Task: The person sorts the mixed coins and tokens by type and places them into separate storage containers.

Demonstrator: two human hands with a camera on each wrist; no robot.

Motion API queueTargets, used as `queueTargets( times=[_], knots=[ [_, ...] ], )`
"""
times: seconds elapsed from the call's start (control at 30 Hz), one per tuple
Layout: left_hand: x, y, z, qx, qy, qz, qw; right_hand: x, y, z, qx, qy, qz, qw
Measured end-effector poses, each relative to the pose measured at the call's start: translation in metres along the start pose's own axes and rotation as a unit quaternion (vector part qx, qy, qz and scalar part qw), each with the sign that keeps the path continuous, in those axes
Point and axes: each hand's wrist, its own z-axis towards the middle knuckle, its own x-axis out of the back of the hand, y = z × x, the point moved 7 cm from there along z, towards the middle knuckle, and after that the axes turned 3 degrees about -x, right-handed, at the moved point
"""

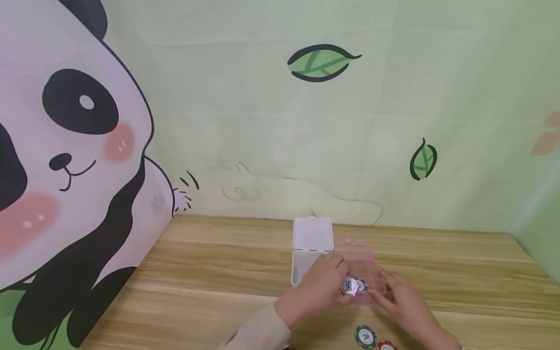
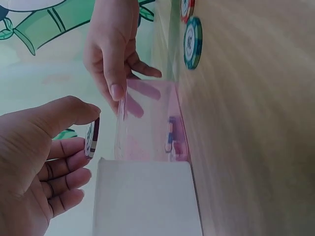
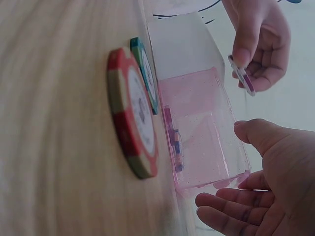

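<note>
My left hand (image 1: 321, 277) pinches a poker chip (image 1: 349, 286) marked 500 between thumb and fingers, above a pink clear plastic box (image 3: 197, 128). In the left wrist view that held chip (image 2: 92, 137) is seen nearly edge-on, white with dark patches. My right hand (image 1: 407, 301) grips the box's near right corner, thumb on one side and fingers on the other. Inside the box lie a blue-edged chip (image 3: 178, 150) and a purple-pink chip (image 3: 168, 123).
Left of the pink box stands a white box (image 1: 312, 234) with its lid open, partly hidden by my left hand. A green chip (image 1: 365, 337) marked 20 and a red chip (image 1: 387, 345) lie on the wooden table (image 1: 218, 262) nearer me. A printed cloth (image 1: 245, 97) hangs behind.
</note>
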Motion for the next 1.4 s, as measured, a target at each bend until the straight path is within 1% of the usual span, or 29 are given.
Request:
queueTargets(
  times=[0.2, 0.33, 0.63, 0.87, 1.2, 1.4],
  knots=[
    [-0.009, -0.006, 0.012, 0.012, 0.000, 0.003, 0.9999, 0.000, 0.001, -0.001, 0.001, 0.002, -0.001, 1.0000],
    [-0.015, -0.007, 0.019, 0.010, -0.002, 0.010, 0.9999, -0.001, 0.002, -0.002, -0.003, -0.001, 0.002, 1.0000],
    [-0.026, -0.006, 0.031, 0.004, -0.033, 0.049, 0.9982, -0.003, 0.002, -0.001, -0.002, 0.002, 0.000, 1.0000],
    [-0.031, -0.007, 0.034, 0.001, -0.047, 0.072, 0.9963, -0.002, 0.000, 0.000, 0.010, 0.014, -0.002, 0.9998],
    [-0.031, -0.006, 0.037, 0.002, -0.067, 0.089, 0.9937, -0.002, 0.001, 0.001, -0.003, 0.006, -0.001, 1.0000],
    [-0.030, -0.006, 0.037, 0.004, -0.070, 0.090, 0.9935, -0.002, 0.002, 0.002, -0.009, -0.004, 0.000, 1.0000]
  ],
)
